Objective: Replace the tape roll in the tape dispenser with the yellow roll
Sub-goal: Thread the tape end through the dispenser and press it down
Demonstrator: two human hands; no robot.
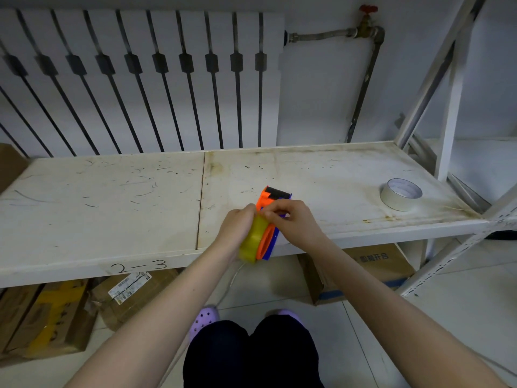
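The orange and blue tape dispenser point(269, 219) is held above the front edge of the white shelf point(112, 197), its black blade end pointing away from me. The yellow roll point(253, 239) sits against the dispenser's orange side. My left hand point(236, 228) is wrapped around the yellow roll from the left. My right hand point(292, 222) grips the dispenser's blue side from the right, fingertips pinched near the top of the roll. A white tape roll point(400, 194) lies flat on the shelf at the right, apart from both hands.
A radiator point(140, 79) and a pipe with a red valve point(366, 21) line the wall behind. Shelf uprights point(450, 113) rise at the right. Cardboard boxes point(50, 317) sit on the floor under the shelf. My knees and purple shoes are below.
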